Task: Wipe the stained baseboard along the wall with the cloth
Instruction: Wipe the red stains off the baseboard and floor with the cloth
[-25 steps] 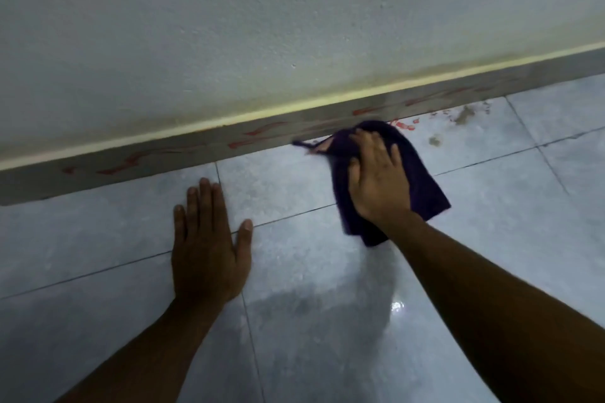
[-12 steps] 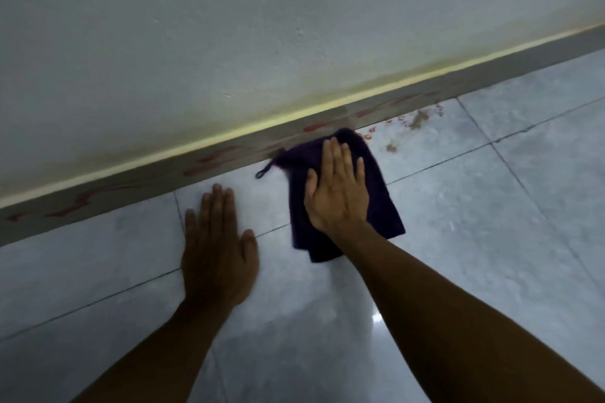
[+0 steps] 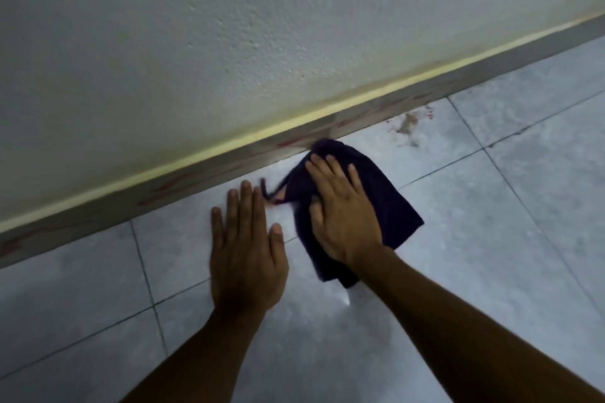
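Observation:
A grey baseboard (image 3: pixel 209 173) runs along the foot of the white wall, marked with red streaks. A dark purple cloth (image 3: pixel 386 193) lies on the tiled floor with its far end touching the baseboard. My right hand (image 3: pixel 340 209) lies flat on the cloth and presses it down, fingers pointing at the wall. My left hand (image 3: pixel 245 249) rests flat on the floor just left of the cloth, fingers spread, holding nothing. A thin loop of the cloth sticks out between the two hands.
Grey floor tiles (image 3: pixel 491 239) with dark grout lines spread to the right and toward me. A brown smear with red specks (image 3: pixel 409 124) sits on the floor by the baseboard, right of the cloth. A yellowish strip (image 3: pixel 294 121) tops the baseboard.
My right hand slid the cloth leftward along the baseboard, ending close beside my left hand. The left hand stayed planted on the floor. The view shifted left.

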A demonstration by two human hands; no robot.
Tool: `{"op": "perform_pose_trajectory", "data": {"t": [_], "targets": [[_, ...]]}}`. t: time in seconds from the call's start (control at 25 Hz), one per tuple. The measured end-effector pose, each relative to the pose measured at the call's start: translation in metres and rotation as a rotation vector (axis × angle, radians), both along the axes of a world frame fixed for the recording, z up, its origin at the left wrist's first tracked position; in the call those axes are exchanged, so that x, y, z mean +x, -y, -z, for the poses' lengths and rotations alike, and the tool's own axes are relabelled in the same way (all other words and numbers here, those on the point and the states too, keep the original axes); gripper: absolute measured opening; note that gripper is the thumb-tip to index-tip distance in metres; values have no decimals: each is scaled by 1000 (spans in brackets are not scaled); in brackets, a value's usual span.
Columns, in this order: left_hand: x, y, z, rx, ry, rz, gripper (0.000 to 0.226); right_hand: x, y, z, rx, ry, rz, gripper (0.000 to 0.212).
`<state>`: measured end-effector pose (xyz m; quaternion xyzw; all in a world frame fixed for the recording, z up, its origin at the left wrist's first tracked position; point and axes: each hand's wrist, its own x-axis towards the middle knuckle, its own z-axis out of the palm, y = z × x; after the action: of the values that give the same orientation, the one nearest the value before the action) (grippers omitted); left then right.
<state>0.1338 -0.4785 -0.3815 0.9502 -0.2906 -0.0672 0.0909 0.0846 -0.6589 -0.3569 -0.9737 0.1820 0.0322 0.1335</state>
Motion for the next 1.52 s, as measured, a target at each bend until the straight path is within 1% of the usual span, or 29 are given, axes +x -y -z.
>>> {"op": "perform_pose_trajectory", "data": {"t": [0.04, 0.08, 0.16, 0.2, 0.24, 0.36, 0.4, 0.48, 0.52, 0.56, 0.68, 0.76, 0.8, 0.92, 1.0, 1.12, 1.2, 1.24, 1.28, 1.36, 1.4, 1.44, 1.52], "targets": [[0, 0, 0, -4, 2, 2, 67, -1, 14, -4, 22, 1, -48, 63], [0, 0, 0, -10, 3, 1, 67, 2, 33, -3, 6, 21, -8, 63], [1, 1, 2, -21, 14, -9, 67, 7, 56, -3, -33, 44, 191, 63], [1, 1, 2, -22, 14, -11, 67, 6, 54, -3, -19, 52, 225, 63], [1, 0, 1, -25, 11, -10, 67, 2, 45, -4, 4, 54, 185, 63], [0, -1, 0, -25, 15, -5, 68, -20, 23, -1, 17, 0, -65, 63], [1, -1, 0, -12, 16, 1, 69, -16, 30, -1, 15, 4, -80, 63], [3, 1, 1, 8, 25, 18, 70, 5, 44, 0, -13, 19, 38, 63], [5, 1, 1, 18, 31, 27, 71, 12, 40, -1, -10, 18, 102, 63], [7, -1, 2, 28, 32, 40, 71, 10, 29, -1, 2, 30, 122, 63], [8, -10, 0, 26, 22, 94, 71, -26, -12, -2, 40, 29, -41, 62], [6, -12, -1, 50, 37, 85, 72, -35, -15, -2, 62, 19, -113, 61], [4, -12, -2, 61, 43, 65, 73, -26, -10, -1, 47, 29, -100, 61], [-4, -7, -6, 93, 13, -20, 81, 11, 3, 1, 0, 47, 52, 60], [-7, -10, -6, 97, 14, -46, 83, 13, -5, 5, 12, 58, 80, 60], [-4, -15, -4, 66, 6, -37, 81, 0, -20, 3, 55, 49, -97, 61], [-3, -17, -3, 42, 13, -17, 80, 4, -2, 2, 56, 48, -174, 60], [-3, -17, -3, 33, 22, -7, 79, 7, 15, 1, 54, 76, -132, 59], [-2, -18, -2, 23, 28, 0, 79, 10, 35, 3, 53, 124, -40, 58], [-3, -17, -2, 16, 22, 5, 78, 7, 76, 6, 27, 180, 209, 58], [-4, -16, -2, 22, 17, -1, 79, 7, 90, 8, 4, 174, 307, 58], [-3, -14, -3, 32, 9, -3, 79, 8, 97, 10, -12, 159, 383, 57], [2, -12, -5, 46, -34, 32, 82, 12, 99, 15, -35, 163, 441, 56]]}}
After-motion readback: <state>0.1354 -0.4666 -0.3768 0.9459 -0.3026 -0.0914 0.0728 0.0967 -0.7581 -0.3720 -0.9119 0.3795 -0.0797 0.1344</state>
